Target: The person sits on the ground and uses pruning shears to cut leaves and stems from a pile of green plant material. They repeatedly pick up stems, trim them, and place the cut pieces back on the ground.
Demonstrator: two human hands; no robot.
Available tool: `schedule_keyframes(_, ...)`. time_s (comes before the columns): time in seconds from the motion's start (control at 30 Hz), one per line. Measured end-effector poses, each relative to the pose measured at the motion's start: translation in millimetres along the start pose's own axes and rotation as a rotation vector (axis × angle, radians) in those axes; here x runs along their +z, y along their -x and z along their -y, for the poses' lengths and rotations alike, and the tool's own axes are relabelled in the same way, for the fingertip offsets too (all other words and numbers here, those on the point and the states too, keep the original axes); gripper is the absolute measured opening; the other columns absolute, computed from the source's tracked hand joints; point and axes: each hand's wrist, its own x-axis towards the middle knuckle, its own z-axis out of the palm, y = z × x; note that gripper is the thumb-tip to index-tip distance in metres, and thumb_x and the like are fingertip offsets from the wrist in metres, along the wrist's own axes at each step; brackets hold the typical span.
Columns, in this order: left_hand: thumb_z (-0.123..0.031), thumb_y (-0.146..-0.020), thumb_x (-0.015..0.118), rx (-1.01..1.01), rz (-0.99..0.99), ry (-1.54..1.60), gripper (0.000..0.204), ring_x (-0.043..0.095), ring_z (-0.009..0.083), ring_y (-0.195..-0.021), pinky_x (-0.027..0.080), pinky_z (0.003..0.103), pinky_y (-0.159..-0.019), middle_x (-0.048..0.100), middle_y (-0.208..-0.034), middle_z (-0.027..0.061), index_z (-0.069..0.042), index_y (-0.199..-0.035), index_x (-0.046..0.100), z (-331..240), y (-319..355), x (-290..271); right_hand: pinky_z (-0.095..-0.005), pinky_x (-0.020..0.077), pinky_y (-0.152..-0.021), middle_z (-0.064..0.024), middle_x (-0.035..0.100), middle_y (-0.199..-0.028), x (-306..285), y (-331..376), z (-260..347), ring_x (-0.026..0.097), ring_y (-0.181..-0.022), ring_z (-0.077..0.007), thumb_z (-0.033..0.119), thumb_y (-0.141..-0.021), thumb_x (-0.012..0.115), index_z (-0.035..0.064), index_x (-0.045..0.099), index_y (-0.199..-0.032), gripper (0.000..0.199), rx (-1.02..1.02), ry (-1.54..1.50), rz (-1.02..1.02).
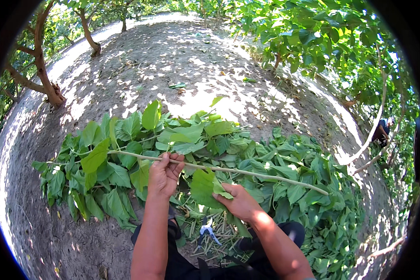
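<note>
Branch (247, 171): your L hand (163, 175) clamps it level (steadying it).
R hand (238, 201): closed on a leaf (204, 186), pinching near stem.
Shears (208, 229): lying w/ cut stalks (219, 238), between your knees.

Both forearms were bare from wrist to elbow, with no sleeves, gloves, watch or rings showing on either. The left hand (163, 175) and the right hand (240, 201) were uncovered as well, fingers unadorned. Below the hands, the person wore dark, nearly black clothing over the lap and legs, its fabric plain and unmarked, creased where it met the lower edge of the view between the two forearms.
</note>
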Motion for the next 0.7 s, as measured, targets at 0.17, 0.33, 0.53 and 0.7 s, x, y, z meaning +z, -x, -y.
schedule_keyframes(0.17, -0.014, -0.097, 0.052, -0.067, 0.025, -0.011, 0.012, 0.068, 0.0276, -0.090, 0.061, 0.037, -0.073, 0.066, -0.092, 0.0111, -0.003, -0.097, 0.057, 8.5, 5.6, 9.9, -0.0277, 0.0463, -0.079, -0.0027, 0.066, -0.095, -8.6, 9.2, 19.8, 0.056, -0.085, -0.0093, 0.020, -0.089, 0.068, 0.0024, 0.063, -0.112, 0.029, 0.007, -0.125, -0.081)
schedule_keyframes(0.33, -0.014, -0.097, 0.052, -0.110, 0.064, -0.039, 0.012, 0.068, 0.0281, -0.090, 0.061, 0.036, -0.070, 0.066, -0.092, 0.0110, -0.003, -0.099, 0.057, 18.1, 10.3, 14.4, -0.0262, 0.0472, -0.076, -0.0032, 0.066, -0.093, -24.6, 7.7, 40.5, 0.058, -0.084, -0.0088, 0.006, -0.086, 0.066, 0.0002, 0.062, -0.107, 0.023, -0.137, -0.172, -0.282)
schedule_keyframes(0.53, -0.017, -0.097, 0.054, -0.150, 0.092, -0.125, 0.015, 0.069, 0.0236, -0.086, 0.061, 0.033, -0.069, 0.066, -0.093, 0.0114, -0.003, -0.100, 0.056, 22.2, 15.6, 19.0, -0.0253, 0.0455, -0.075, -0.0057, 0.064, -0.087, -19.2, -7.6, 54.4, 0.056, -0.081, -0.0094, 0.002, -0.086, 0.063, 0.0013, 0.063, -0.103, 0.017, -0.185, 0.129, -0.315)
schedule_keyframes(0.7, -0.020, -0.096, 0.056, -0.186, 0.128, -0.154, 0.018, 0.067, 0.0178, -0.085, 0.059, 0.030, -0.068, 0.066, -0.096, 0.0068, -0.005, -0.106, 0.056, 24.8, 18.3, 22.5, -0.0269, 0.0452, -0.077, -0.0068, 0.062, -0.084, -0.4, -33.2, 42.0, 0.054, -0.081, -0.0098, 0.001, -0.085, 0.063, 0.0014, 0.063, -0.102, 0.018, -0.301, 0.113, -0.270)
